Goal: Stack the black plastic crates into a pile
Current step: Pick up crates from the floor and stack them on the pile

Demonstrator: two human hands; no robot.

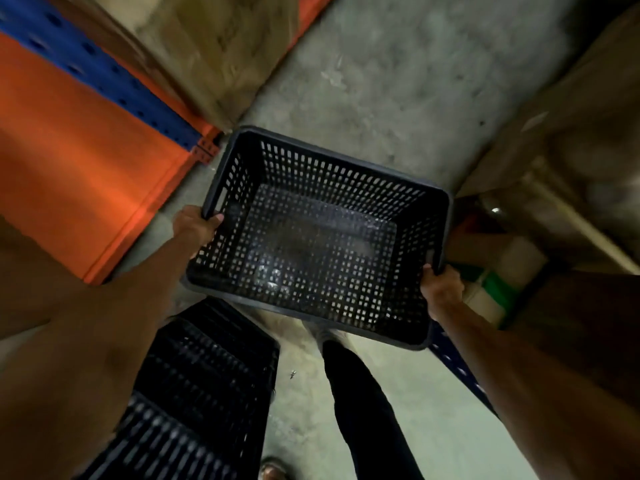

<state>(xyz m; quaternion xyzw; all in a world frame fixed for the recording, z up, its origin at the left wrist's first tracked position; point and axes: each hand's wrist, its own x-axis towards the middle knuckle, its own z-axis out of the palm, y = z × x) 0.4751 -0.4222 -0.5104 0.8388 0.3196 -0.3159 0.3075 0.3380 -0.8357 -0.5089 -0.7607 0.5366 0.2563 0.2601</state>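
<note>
Both hands — left hand (pixel 194 226), right hand (pixel 441 289) — grip the black perforated crate (pixel 311 237) by its end rims, above bare concrete floor (pixel 381 98) beside another crate (pixel 207 382).

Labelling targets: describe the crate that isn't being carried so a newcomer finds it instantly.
Start at the orange racking beam on the left and drop to the concrete floor near the person's feet. The second black crate sits there, low in view, under the left forearm; unlike the carried crate, no hand touches it.
</note>
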